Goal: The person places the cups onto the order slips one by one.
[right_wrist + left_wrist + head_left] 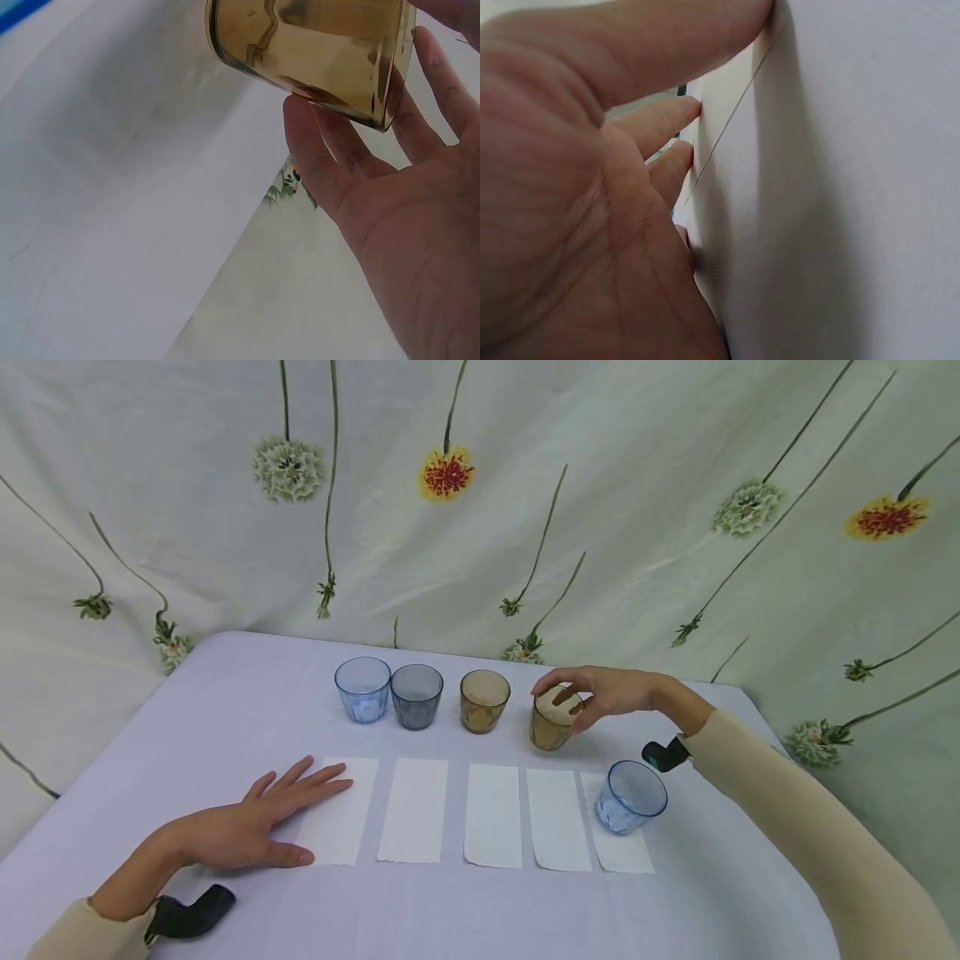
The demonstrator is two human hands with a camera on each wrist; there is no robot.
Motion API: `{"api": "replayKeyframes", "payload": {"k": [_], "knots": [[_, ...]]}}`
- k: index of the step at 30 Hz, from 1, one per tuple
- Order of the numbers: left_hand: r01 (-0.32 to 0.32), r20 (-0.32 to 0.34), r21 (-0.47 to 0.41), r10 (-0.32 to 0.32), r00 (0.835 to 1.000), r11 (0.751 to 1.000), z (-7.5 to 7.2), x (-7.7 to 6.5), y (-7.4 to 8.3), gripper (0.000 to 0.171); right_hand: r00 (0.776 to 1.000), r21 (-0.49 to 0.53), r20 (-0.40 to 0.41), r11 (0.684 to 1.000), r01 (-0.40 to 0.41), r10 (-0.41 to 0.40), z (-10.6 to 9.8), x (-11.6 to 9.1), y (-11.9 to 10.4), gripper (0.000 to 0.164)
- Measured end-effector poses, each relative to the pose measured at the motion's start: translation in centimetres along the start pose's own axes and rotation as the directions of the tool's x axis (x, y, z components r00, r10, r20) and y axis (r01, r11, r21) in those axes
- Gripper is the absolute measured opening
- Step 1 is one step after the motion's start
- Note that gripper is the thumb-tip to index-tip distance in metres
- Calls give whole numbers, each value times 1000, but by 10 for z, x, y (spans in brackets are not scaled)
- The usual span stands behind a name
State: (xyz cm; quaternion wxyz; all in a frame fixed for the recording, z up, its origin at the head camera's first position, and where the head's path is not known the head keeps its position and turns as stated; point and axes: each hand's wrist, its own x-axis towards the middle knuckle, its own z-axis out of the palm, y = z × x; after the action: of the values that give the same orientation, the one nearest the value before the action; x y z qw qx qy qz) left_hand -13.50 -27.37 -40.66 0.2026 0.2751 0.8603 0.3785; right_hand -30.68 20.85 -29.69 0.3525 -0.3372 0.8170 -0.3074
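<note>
My right hand (pixel 617 688) holds an amber glass tumbler (pixel 549 732) by its rim, fingers curled over the far side and the thumb at the near side. In the right wrist view the amber wall of that tumbler (pixel 330 45) lies between fingers and thumb. Whether its base touches the table is hard to tell. My left hand (pixel 238 832) rests with spread fingers on the leftmost white paper strip (pixel 347 814). The left wrist view shows its palm (pixel 592 247) and fingertips against the paper and cloth.
Left of the held tumbler stand another amber tumbler (pixel 483 703), a grey one (pixel 417 698) and a blue one (pixel 363 693). Another blue tumbler (pixel 624 802) stands on the rightmost strip (pixel 626 857). Between the outer strips lie more paper strips (pixel 492 818). A flowered curtain (pixel 600 460) hangs behind.
</note>
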Motion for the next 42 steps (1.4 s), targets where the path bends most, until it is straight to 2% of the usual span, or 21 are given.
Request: {"api": "replayKeyframes", "payload": {"k": [6, 14, 27, 34, 42], "knots": [[-5, 2, -16, 5, 1000, 1000, 1, -1, -1, 81, 999, 17, 40, 1000, 11, -12, 5, -2, -5, 70], [-12, 2, -16, 12, 1000, 1000, 1, 0, -1, 81, 999, -29, 45, 999, 30, -29, 14, -11, -12, 69], [-28, -5, -16, 28, 1000, 999, 2, -1, -2, 81, 987, -72, 133, 993, 99, -89, 34, -28, -21, 71], [-44, -18, -3, 44, 999, 999, 2, -2, -3, 80, 984, -95, 151, 990, 105, -90, 41, -30, -25, 75], [-79, -30, 59, 81, 996, 995, 4, -2, -3, 79, 986, -105, 148, 990, 98, -82, 51, -35, -22, 72]]}}
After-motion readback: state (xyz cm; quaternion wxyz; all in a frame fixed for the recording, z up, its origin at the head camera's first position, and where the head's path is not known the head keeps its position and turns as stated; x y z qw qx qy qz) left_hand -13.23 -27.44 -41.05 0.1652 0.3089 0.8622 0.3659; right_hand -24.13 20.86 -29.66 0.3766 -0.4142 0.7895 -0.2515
